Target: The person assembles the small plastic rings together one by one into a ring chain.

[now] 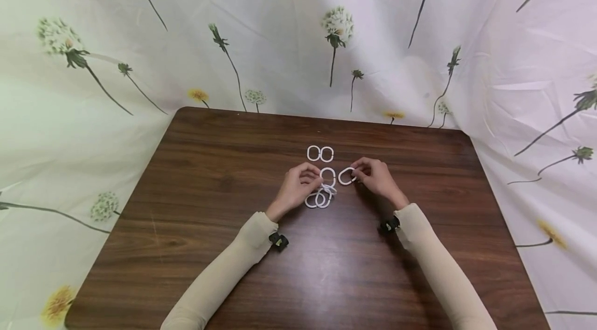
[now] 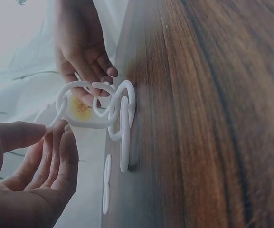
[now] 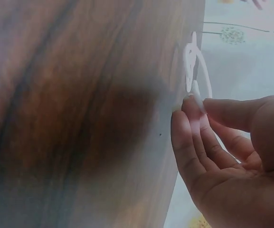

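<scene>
My left hand (image 1: 298,184) pinches the top ring of a short chain of white plastic link rings (image 1: 334,180) between thumb and fingertips. In the left wrist view the chain's lower rings (image 2: 124,142) hang together down to the tabletop. Just to the right, my right hand (image 1: 379,178) pinches a single white link ring (image 1: 340,176) by its right side, apart from the chain in the head view. The right wrist view shows thumb and fingertips (image 3: 187,107) meeting on that ring. Beyond the hands lie two white rings (image 1: 320,154) side by side, touching.
A dark brown wooden table (image 1: 210,164) with rounded corners lies under both hands. Behind it and at its sides hangs a white cloth (image 1: 284,60) printed with dandelions. Black straps with small devices (image 1: 279,241) sit on both wrists.
</scene>
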A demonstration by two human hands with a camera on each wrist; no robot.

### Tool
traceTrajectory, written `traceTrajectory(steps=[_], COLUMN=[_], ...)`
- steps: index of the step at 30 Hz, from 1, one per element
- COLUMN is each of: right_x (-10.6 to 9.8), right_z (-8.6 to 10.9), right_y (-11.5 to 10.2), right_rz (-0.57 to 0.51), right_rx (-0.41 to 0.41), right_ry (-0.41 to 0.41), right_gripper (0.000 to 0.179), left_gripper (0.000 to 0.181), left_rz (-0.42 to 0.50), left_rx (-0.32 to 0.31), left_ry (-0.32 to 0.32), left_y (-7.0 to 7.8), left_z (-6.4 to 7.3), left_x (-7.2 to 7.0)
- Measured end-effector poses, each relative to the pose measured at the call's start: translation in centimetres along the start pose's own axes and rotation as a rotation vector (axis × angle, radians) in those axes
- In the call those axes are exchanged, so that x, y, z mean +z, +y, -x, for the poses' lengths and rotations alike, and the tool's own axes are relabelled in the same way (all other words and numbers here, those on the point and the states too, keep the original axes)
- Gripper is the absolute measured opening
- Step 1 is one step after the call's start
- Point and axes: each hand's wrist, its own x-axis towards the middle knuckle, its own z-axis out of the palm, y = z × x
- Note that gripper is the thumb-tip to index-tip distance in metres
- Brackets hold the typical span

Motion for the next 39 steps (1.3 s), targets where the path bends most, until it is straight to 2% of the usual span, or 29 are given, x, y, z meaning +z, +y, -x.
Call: traceTrajectory(steps=[8,20,30,39], right_x=[0.0,-0.3,0.3,0.5], right_z=[1.1,2.7,2.5,2.3], right_y=[-0.9,-2.7,-3.8,-4.6], right_rz=[-0.033,-0.03,-0.076,-0.114], right_rx=[-0.042,-0.1,-0.15,-0.151], right_ry=[0.037,0.0,0.043,0.051], right_gripper=[0.014,0.013,0.012,0.014], left_gripper=[0.017,0.018,0.017,0.02], left_rz=[0.011,0.013,0.002,0.008], left_rx=[-0.001,-0.02,-0.016,-0.02], left_ry=[0.009,0.009,0.009,0.0], left_y=[0.0,0.1,-0.1,0.0], left_z=[-0.1,-0.2,-0.4,-0.2], left_x=[0.1,0.1,0.1,0.1])
